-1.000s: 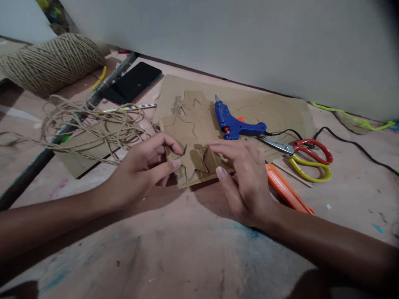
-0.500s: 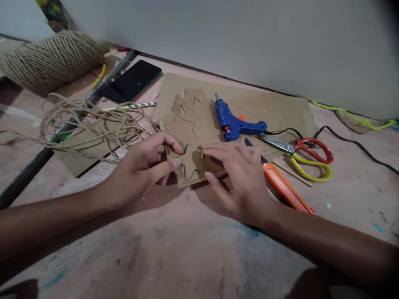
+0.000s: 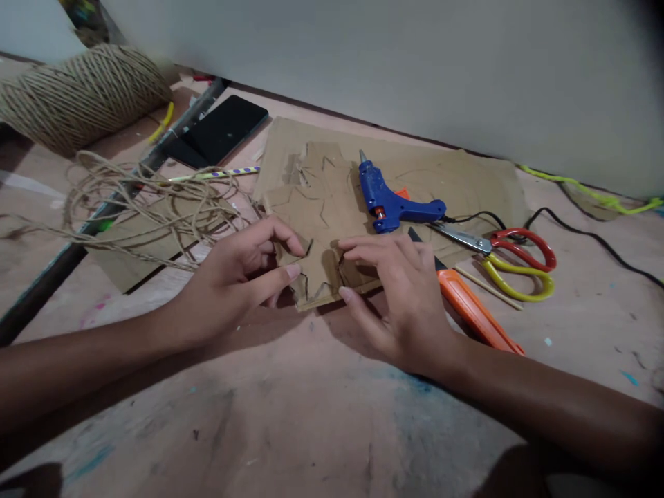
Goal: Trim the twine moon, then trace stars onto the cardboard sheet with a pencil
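A piece of brown cardboard (image 3: 332,207) with star outlines drawn on it lies in front of me, on top of a larger cardboard sheet (image 3: 487,183). My left hand (image 3: 238,270) is at its left edge, thumb and index fingertips apart, touching the surface beside dark star lines; the other fingers are curled and partly hidden. On the near right part, my right hand (image 3: 397,290) rests with fingers stretched and thumb apart at the near edge. Between both hands a star outline (image 3: 321,270) shows. Neither hand visibly grips anything.
A blue glue gun (image 3: 386,197) lies on the cardboard. Scissors (image 3: 498,256), a thin stick (image 3: 487,287) and an orange cutter (image 3: 477,308) are at right. Loose twine (image 3: 155,200), a twine spool (image 3: 88,97), a phone (image 3: 223,131) and a dark metal bar (image 3: 36,304) are at left.
The view has shifted very slightly. Both hands stay in place at the cardboard, and nothing has been picked up or let go.
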The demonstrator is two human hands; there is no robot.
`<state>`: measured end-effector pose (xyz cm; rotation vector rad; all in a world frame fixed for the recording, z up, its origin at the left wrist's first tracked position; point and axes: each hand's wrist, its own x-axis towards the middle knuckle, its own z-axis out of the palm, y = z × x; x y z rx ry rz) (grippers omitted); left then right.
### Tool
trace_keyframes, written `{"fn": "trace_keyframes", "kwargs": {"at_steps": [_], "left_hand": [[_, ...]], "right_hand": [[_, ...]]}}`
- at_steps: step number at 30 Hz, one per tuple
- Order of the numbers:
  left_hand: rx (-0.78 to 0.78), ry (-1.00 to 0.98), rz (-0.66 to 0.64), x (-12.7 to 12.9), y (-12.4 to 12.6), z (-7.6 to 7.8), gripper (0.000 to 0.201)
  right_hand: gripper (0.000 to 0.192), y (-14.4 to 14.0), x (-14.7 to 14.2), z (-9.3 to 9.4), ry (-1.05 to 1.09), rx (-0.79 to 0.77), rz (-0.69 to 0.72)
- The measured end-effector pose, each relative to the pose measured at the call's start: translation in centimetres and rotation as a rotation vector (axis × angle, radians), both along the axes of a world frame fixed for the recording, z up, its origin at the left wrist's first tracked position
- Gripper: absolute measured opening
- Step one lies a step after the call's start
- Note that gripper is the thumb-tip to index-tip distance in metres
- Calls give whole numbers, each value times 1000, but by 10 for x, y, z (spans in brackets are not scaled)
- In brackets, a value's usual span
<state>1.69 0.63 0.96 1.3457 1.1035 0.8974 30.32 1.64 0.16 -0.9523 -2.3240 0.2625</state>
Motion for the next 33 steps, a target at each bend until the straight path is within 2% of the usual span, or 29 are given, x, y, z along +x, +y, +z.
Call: {"fn": "trace_keyframes", "kwargs": {"at_steps": [21, 33], "left_hand": [[14, 4, 6, 1, 0, 0, 21], [5, 4, 20, 2, -1, -2, 28]], "right_hand": [[29, 1, 2, -1, -23, -18, 2], [43, 1, 3, -4, -17, -42, -46]]}}
